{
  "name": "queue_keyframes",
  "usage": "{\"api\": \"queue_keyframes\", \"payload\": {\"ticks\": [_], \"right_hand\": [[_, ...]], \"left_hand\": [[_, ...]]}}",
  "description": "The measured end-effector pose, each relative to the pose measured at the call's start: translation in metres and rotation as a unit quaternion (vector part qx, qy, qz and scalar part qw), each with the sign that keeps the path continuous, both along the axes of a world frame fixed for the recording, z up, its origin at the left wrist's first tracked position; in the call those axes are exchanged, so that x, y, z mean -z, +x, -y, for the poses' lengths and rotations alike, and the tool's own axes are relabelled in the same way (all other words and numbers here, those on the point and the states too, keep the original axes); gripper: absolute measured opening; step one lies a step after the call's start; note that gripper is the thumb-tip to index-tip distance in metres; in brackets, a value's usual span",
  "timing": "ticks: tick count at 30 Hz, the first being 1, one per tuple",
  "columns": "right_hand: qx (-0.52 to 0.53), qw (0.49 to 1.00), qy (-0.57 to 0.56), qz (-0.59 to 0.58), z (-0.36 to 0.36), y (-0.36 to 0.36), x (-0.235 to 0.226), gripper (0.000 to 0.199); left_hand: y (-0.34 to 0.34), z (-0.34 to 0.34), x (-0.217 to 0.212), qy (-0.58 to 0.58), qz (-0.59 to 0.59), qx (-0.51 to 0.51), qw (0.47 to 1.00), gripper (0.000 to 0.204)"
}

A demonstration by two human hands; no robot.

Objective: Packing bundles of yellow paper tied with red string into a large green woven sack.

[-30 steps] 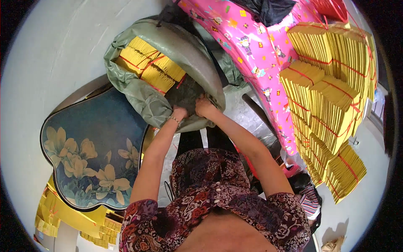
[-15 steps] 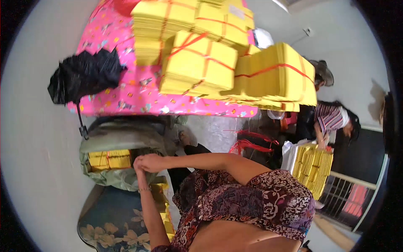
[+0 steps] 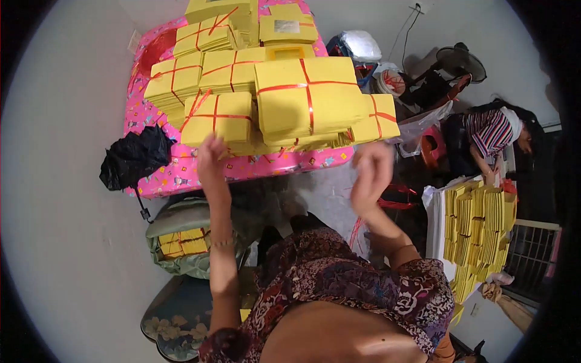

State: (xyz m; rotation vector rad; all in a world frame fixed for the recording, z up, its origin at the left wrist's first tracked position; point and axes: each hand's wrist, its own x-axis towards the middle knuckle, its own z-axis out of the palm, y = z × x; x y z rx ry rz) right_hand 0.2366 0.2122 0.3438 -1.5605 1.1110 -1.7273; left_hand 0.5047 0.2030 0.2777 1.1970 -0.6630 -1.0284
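Several yellow paper bundles (image 3: 305, 97) tied with red ribbon are stacked on a table with a pink patterned cloth (image 3: 181, 169). My left hand (image 3: 210, 156) is raised at the front of the stack, fingers up against the lower left bundle (image 3: 219, 118). My right hand (image 3: 370, 175) hovers, blurred, just below the stack's right corner, fingers loosely curled, with nothing visible in it. A green bag (image 3: 181, 233) holding more yellow bundles (image 3: 181, 243) sits on the floor by my left side.
A black plastic bag (image 3: 134, 156) lies on the table's left end. A dark floral chair (image 3: 175, 314) is at lower left. At right, another seated person (image 3: 493, 136) works beside a white table with yellow stacks (image 3: 478, 233). A fan (image 3: 460, 60) and bags stand behind.
My view swung from the green bag to the pink table. Both hands left the bag and rose to the front of the yellow stack.
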Motion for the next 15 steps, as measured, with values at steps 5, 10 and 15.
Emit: {"api": "queue_keyframes", "payload": {"ticks": [5,10,15], "right_hand": [[0.026,0.981,0.192,0.013,0.092,-0.053,-0.005,0.051],[-0.177,0.902,0.35,0.184,0.114,-0.037,0.009,0.057],[-0.163,0.911,0.319,0.205,0.102,-0.015,0.011,0.047]], "left_hand": [[-0.056,0.05,-0.04,0.011,-0.08,0.105,0.991,0.058],[-0.075,0.061,-0.021,0.022,-0.088,0.175,0.98,0.072],[-0.085,0.049,-0.021,-0.021,-0.131,0.136,0.982,0.077]]}}
